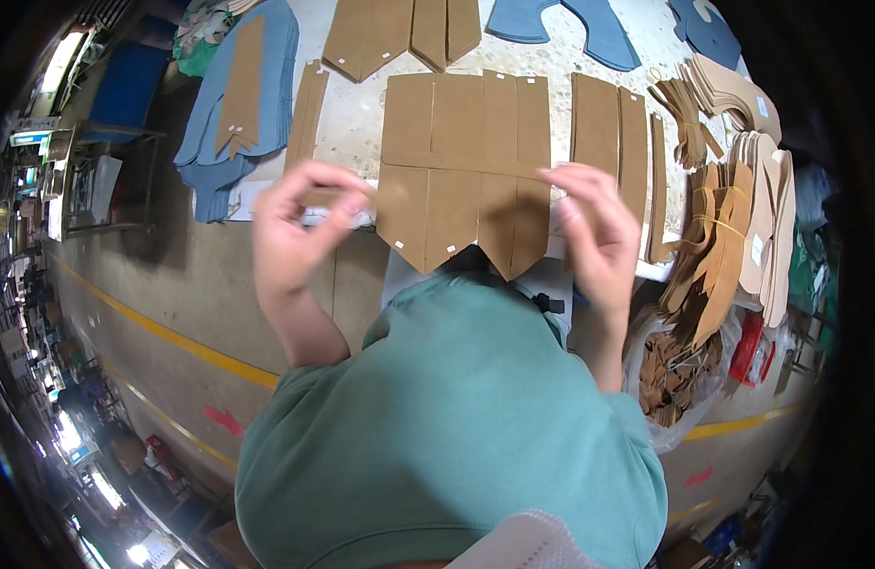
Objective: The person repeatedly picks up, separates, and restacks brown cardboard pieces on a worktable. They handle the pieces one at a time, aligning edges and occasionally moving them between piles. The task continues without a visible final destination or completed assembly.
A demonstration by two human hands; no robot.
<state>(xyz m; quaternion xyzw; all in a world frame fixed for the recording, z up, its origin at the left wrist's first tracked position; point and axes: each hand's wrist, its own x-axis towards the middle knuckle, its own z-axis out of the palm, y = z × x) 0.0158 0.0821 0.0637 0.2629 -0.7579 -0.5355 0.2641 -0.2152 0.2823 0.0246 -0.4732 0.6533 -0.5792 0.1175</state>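
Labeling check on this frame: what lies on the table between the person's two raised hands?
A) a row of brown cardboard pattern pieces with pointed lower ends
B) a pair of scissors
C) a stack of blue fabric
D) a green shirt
A: between the left hand and the right hand lies a row of brown cardboard pattern pieces, side by side, pointed ends toward the person.

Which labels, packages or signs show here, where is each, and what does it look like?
Small white stickers: square tags near the pointed lower ends of the brown cardboard pattern pieces between the left hand and right hand.
Clear plastic bag: lower right beside the table, holding brown card scraps.
Red package: right of the bag, partly hidden.
Pale label: small rectangle on the curved card stack, upper right.
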